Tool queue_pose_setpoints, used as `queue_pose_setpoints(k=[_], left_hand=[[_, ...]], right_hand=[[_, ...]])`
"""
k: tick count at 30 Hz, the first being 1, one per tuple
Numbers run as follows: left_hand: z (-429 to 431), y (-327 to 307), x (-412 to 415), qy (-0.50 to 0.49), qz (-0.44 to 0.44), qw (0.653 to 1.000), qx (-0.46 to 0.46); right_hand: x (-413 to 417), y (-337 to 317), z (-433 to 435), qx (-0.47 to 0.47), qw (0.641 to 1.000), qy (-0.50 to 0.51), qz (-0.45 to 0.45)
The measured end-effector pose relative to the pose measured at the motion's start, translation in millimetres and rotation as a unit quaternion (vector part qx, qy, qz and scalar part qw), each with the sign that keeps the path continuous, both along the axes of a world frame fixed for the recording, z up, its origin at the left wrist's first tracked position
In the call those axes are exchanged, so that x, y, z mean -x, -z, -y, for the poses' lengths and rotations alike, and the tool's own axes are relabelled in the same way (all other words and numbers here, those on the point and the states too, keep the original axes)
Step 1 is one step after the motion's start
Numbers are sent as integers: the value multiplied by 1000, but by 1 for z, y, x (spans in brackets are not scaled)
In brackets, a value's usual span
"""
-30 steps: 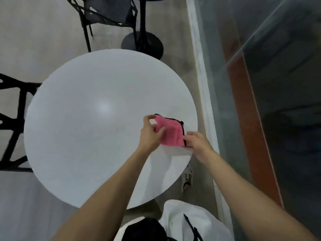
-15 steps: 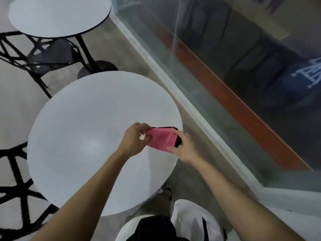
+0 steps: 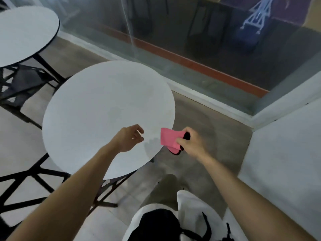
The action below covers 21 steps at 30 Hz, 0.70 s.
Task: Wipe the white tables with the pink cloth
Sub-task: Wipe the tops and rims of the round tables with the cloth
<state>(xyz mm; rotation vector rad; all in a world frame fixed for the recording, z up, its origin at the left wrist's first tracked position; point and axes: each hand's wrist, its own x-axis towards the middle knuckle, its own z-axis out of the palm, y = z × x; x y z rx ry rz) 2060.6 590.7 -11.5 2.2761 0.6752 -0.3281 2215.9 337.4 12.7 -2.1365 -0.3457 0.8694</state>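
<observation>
— Where is our pink cloth (image 3: pixel 169 139)?

— It is in our right hand (image 3: pixel 192 143). The fingers curl round one end and squeeze it tight. The cloth has a black edge.

— Is it on a table?

— It is at the near right edge of the near white table (image 3: pixel 104 110). One pink corner sticks out to the left, over the round top. The other end hangs down past the rim, over the grey floor (image 3: pixel 208 122). A soft shadow lies on the top just beside the cloth. We cannot tell if the cloth touches the top.

— What about our left hand (image 3: pixel 128 139)?

— It is over the same table, to the left of the cloth and apart from it. Its fingers are bent in a loose way, and they hold nothing.

— Do we see another table?

— Yes. The far white table (image 3: pixel 26 32) is at the far left. It is round too, with a thin black rim. A black chair (image 3: pixel 22 80) sits near its black leg, between the two tables.

— What else is around us?

— A glass wall (image 3: pixel 191 40) runs along the far side, with a red strip low down. A white wall (image 3: pixel 286 153) stands on the right. A black frame (image 3: pixel 26 185) shows at the near left, partly under our table. At the very bottom we see our white top (image 3: pixel 191 206) with something black on it.
</observation>
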Motion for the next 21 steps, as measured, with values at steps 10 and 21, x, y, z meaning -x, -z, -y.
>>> queue_pose_setpoints(k=[10,21], left_hand=[[-54,35,127,308,-191,889,-279],[-117,70,177,423,-151,846,-288]], right_hand=[[178,78,-6,95,977,166,93],[349,175,-177,-81,914,377,125]])
